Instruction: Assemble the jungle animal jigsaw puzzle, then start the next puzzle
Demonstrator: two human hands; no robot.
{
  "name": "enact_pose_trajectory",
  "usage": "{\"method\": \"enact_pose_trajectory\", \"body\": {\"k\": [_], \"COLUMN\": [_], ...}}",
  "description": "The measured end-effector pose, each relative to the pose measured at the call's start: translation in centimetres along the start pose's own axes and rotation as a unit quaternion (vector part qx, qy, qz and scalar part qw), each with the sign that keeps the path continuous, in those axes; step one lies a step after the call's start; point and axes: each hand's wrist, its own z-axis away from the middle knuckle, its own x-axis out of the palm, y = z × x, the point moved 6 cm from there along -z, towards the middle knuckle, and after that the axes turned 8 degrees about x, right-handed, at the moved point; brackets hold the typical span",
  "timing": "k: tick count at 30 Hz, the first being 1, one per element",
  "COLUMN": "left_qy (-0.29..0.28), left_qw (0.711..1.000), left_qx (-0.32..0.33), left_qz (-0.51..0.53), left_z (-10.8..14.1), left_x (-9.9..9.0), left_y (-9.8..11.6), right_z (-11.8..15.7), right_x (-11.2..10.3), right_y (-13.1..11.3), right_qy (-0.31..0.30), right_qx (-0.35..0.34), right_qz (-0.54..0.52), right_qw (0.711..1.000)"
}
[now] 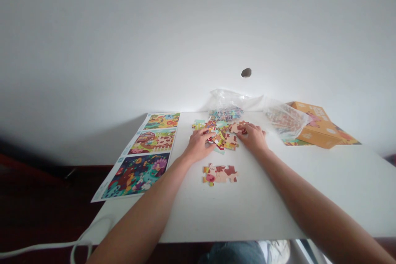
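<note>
Loose puzzle pieces (229,141) lie in a heap on the white table (247,210). At the heap's left side is my left hand (199,144), its fingers curled over the pieces; whether they grip one is unclear. My right hand (253,138) is at the right side, thumb and fingers closed on a brown-and-cream puzzle piece (238,127). Nearer the front edge, several joined pieces (220,174) show a cow's head and part of its spotted body.
A sheet with three pictures (150,142) lies at the left. Behind the heap is a clear bag of pieces (226,111); another bag (286,119) rests against an orange box (317,123) at the right. A white cable (46,246) hangs at front left.
</note>
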Motion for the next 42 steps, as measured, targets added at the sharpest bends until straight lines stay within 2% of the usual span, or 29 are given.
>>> {"method": "enact_pose_trajectory", "body": {"k": [8, 13, 17, 26, 32, 35, 38, 40, 42], "left_qy": [-0.017, -0.074, -0.119, -0.120, -0.150, -0.117, -0.024, 0.025, 0.017], "left_qw": [1.000, 0.994, 0.989, 0.989, 0.983, 0.990, 0.998, 0.998, 0.998], "left_qx": [-0.017, 0.075, 0.086, 0.083, 0.107, 0.078, 0.034, 0.020, 0.041], "left_qz": [-0.006, 0.013, 0.031, 0.020, 0.027, 0.024, 0.036, 0.047, 0.051], "left_z": [0.0, 0.2, 0.6, 0.5, 0.6, 0.4, 0.0, -0.1, -0.1], "left_x": [-0.3, -0.5, 0.1, -0.3, 0.0, 0.1, -0.9, -1.6, -1.7], "left_y": [0.5, 2.6, 2.7, 2.9, 3.5, 2.8, 2.0, 1.8, 2.1], "right_z": [-0.2, -0.3, -0.3, -0.3, -0.3, 0.1, 0.9, 1.4, 1.7], "right_x": [0.1, 0.0, -0.2, -0.5, -1.2, -1.5, -1.0, -0.3, 0.4], "right_y": [0.1, 0.1, 0.0, 0.4, 0.2, -1.0, -2.7, -3.4, -3.7], "right_qy": [0.009, 0.013, 0.021, 0.022, 0.079, 0.073, 0.016, -0.027, -0.056], "right_qx": [-0.008, -0.015, -0.017, 0.002, -0.018, -0.098, -0.200, -0.241, -0.259], "right_qz": [-0.004, 0.013, 0.036, 0.014, -0.032, -0.094, -0.130, -0.125, -0.108], "right_qw": [1.000, 1.000, 0.999, 1.000, 0.996, 0.988, 0.971, 0.962, 0.958]}}
